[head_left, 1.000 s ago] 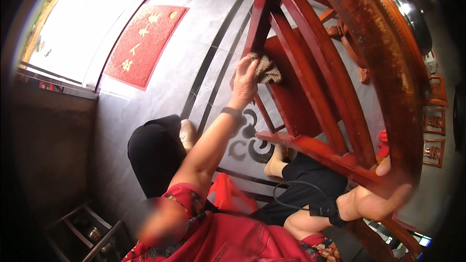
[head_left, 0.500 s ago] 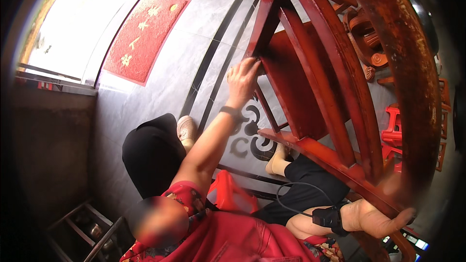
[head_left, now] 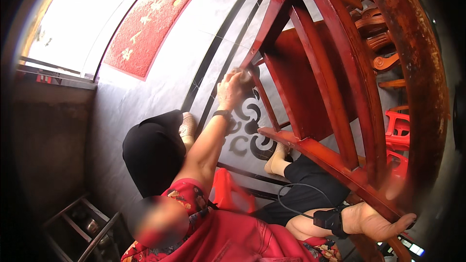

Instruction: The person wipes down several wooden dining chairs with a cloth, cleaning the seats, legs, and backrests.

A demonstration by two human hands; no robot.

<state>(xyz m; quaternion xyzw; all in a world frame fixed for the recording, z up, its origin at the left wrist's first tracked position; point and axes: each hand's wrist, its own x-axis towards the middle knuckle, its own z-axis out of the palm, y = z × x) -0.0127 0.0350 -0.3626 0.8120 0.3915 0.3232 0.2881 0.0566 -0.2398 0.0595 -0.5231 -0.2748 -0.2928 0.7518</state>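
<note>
A dark reddish-brown wooden chair [head_left: 350,75] is tilted across my right side, its slats and worn curved rail toward me. My left hand [head_left: 230,90] is at the far left end of a chair post, fingers curled in. Something greyish-brown shows by the fingertips; I cannot make out what it is. Near the lower right corner of the chair frame, my right hand [head_left: 376,219] grips the wood, thumb stretched out along the near side. Its blurred fingers show partly behind the frame.
A red plastic stool [head_left: 228,194] is below me, between my legs. More red stools [head_left: 398,130] and carved wooden furniture [head_left: 376,34] are at the right. A red mat [head_left: 148,34] lies by the bright doorway. A metal rack [head_left: 87,225] stands at the lower left.
My left hand has moved a little down and left, to the end of the post. The chair has shifted slightly right in view. My right hand keeps its grip.
</note>
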